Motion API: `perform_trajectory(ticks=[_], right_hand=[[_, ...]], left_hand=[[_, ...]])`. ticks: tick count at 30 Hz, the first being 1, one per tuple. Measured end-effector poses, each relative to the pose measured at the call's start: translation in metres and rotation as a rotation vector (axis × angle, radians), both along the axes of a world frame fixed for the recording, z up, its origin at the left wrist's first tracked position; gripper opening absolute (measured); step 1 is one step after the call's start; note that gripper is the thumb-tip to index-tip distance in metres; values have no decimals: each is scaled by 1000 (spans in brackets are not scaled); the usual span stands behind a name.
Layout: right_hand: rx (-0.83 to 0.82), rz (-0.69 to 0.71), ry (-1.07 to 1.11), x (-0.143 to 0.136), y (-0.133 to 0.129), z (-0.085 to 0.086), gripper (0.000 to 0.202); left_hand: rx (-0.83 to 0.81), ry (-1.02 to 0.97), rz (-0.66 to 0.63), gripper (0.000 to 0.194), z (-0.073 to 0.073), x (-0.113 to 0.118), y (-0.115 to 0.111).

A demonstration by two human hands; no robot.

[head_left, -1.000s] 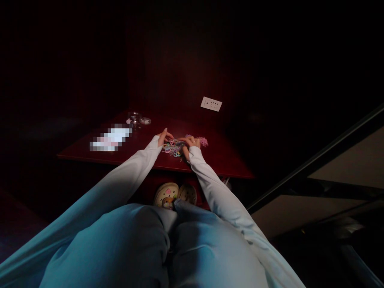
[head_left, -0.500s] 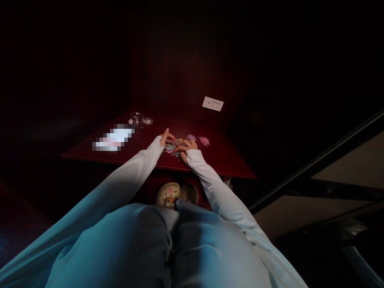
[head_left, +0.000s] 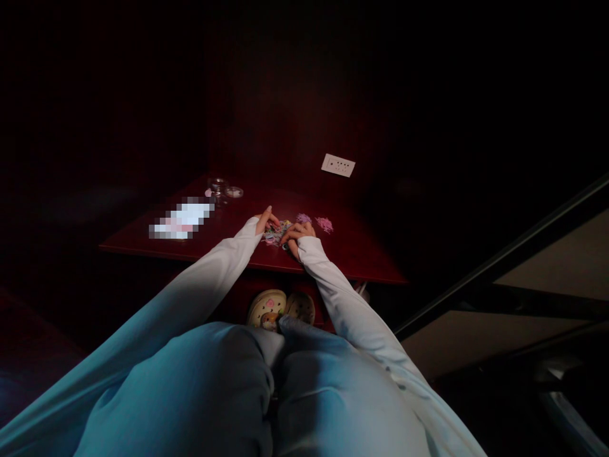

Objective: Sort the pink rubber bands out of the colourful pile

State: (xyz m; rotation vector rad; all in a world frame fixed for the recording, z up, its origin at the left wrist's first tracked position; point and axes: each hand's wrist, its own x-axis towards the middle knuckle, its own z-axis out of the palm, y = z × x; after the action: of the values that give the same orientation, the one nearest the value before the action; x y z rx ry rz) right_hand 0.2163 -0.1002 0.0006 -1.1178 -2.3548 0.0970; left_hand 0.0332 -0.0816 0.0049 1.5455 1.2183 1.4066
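A loose heap of small multicoloured bands (head_left: 273, 239), apparently hair ties, lies on the dark red table between my hands. My left hand (head_left: 266, 221) rests at the heap's left edge, thumb raised and fingers apart. My right hand (head_left: 299, 235) is bent over the right side of the heap, fingers spread and tips among the bands. Nothing clearly held shows in either hand, though the right fingertips partly hide what they touch. Just beyond the right hand sit a small purple pile (head_left: 303, 218) and a pink pile (head_left: 325, 225) of similar bands.
A clear jar (head_left: 217, 189) stands at the table's back left beside a round clear lid (head_left: 235, 192). A bright, pixelated phone-like slab (head_left: 183, 219) lies at the left of the table (head_left: 228, 235). A white socket plate (head_left: 338, 165) is on the back wall.
The right fingers have shifted slightly and drawn closer together over the heap. Some bands in the heap have moved. The left hand has barely moved; the purple and pink piles look the same.
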Motion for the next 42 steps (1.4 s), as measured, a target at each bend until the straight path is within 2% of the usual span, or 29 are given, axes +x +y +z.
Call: perform_trajectory(ticks=[7, 17, 25, 32, 42], right_hand=[[13, 31, -8, 1, -3, 5, 30], [1, 63, -16, -1, -1, 0, 19], [-4, 47, 3, -2, -6, 5, 26], [-37, 133, -14, 1, -13, 13, 34], [-60, 139, -32, 0, -12, 11, 38]], left_hand=[[11, 5, -12, 74, -1, 0, 1], [4, 11, -7, 72, -1, 0, 1], [5, 7, -7, 74, -2, 1, 0], [8, 1, 12, 74, -2, -2, 1], [-5, -15, -9, 74, -2, -1, 3]])
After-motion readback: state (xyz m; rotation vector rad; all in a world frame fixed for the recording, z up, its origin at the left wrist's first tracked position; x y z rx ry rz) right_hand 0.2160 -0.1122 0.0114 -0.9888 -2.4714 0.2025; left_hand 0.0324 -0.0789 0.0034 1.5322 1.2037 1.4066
